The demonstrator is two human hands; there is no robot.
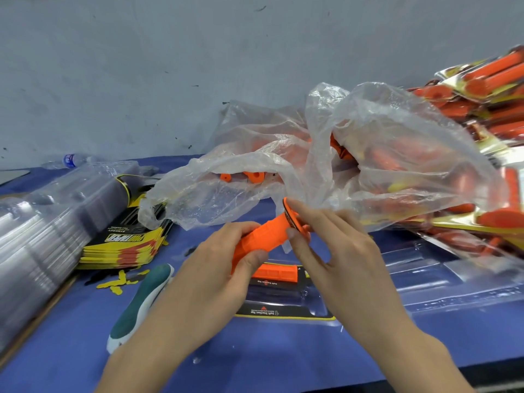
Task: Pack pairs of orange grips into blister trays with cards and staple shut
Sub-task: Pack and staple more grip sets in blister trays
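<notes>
Empty blister trays (pixel 42 236) and cards (pixel 124 248) stacked left, stapler (pixel 141 302) untouched; left hand (pixel 226 268) wraps second orange grip (pixel 263 239), right hand (pixel 334 245) pinches its flange, above open tray (pixel 286 296) with one seated grip (pixel 273 271); finished packs (pixel 482 109) piled right.

Scuffed grey wall (pixel 141 66), blue table (pixel 255 358)

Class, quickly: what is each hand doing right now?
Left hand: grips the orange grip round its body.
Right hand: pinches the same grip's flanged end.
</notes>
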